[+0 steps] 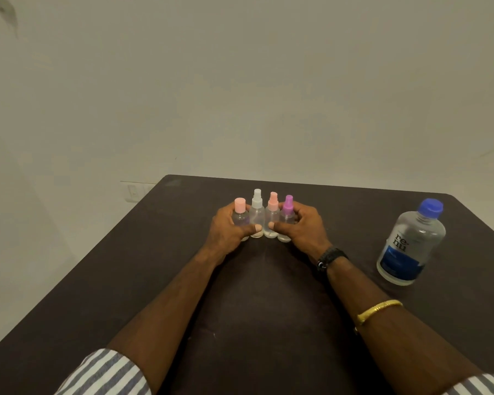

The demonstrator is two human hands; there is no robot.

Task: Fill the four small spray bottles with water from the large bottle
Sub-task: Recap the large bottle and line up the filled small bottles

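Four small clear bottles stand upright in a tight row on the dark table: a pink-capped bottle, a white-topped spray bottle, a pink-topped spray bottle and a purple-topped spray bottle. My left hand grips the left end of the row, its thumb across the front of the white-topped bottle. My right hand grips the right end, its thumb on the pink-topped spray bottle. The large clear water bottle with a blue cap and blue label stands upright at the right, capped and apart from both hands.
A plain pale wall rises behind the table. A white wall switch plate sits beyond the table's back left corner. The table's far edge runs just behind the small bottles.
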